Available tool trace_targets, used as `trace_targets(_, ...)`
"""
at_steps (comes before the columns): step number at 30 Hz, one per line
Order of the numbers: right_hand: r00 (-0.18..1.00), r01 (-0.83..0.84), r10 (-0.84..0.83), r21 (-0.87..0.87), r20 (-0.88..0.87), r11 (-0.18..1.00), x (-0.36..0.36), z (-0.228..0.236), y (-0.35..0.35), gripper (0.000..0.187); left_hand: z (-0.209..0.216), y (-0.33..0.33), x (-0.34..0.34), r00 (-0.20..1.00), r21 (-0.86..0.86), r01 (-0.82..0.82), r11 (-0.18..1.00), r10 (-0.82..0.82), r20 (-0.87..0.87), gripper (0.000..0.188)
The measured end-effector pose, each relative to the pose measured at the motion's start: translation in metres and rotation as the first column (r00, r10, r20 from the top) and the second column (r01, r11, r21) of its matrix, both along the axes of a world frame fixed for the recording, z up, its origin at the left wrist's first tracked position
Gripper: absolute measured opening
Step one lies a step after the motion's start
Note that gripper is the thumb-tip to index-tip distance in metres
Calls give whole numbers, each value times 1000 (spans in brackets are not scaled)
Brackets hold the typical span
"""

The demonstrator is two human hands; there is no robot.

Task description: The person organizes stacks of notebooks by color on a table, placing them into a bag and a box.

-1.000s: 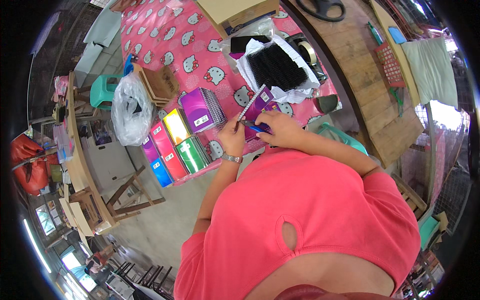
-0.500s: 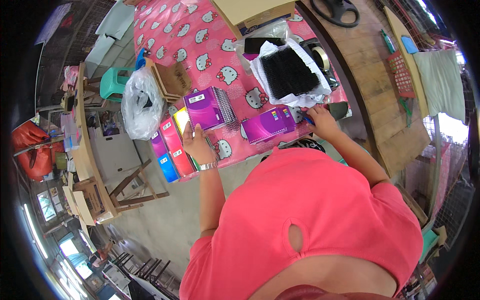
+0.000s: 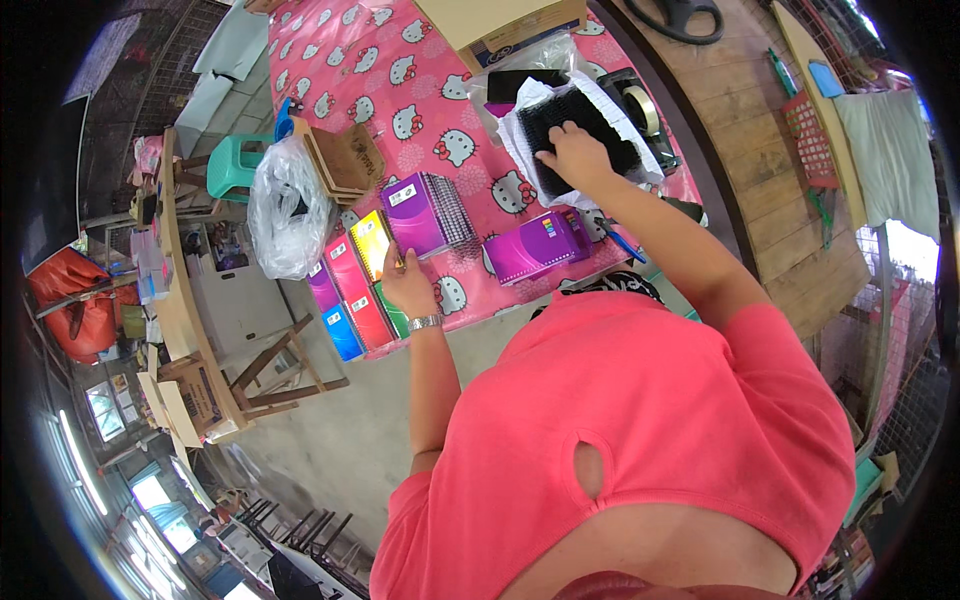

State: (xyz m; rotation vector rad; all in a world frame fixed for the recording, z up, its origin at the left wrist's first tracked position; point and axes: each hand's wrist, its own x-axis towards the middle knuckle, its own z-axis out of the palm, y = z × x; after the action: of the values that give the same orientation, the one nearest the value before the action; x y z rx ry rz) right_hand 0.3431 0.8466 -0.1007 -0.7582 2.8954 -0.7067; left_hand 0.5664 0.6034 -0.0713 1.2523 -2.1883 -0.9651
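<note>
My right hand reaches onto a stack of black, ridged strips lying on crumpled white paper. Its fingers are apart and touch the top of the stack. My left hand rests by the small spiral notebooks, fingers apart, beside a yellow notebook and over part of a green notebook. Red notebooks and a blue notebook lie left of it. A stack of purple spiral notebooks stands just beyond. Purple covers lie nearer the middle, with a slim blue-handled tool at their right.
The pink patterned tablecloth covers the table. A clear plastic bag and a brown cardboard piece sit at left. A cardboard box stands at the far side; a tape roll lies right of the black stack.
My right hand has left the blue-handled tool at the table's edge and moved up and left onto the black stack. My left hand stays by the notebooks, shifted slightly.
</note>
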Motion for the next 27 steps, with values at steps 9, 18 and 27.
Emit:
trace_targets(9, 982, 145, -133, -82, 136, 986, -12, -20, -4, 25, 7, 49, -7, 911, -476, 360, 802, -413, -8, 32)
trace_targets(18, 983, 176, -174, -20, 50, 984, -7, -13, -17, 17, -19, 125, -22, 270, -319, 940, 124, -842, 467, 29)
trace_targets(27, 985, 170, -170, -15, 13, 985, -9, -17, -12, 15, 11, 114, -41, 342, -285, 927, 244, -863, 373, 27)
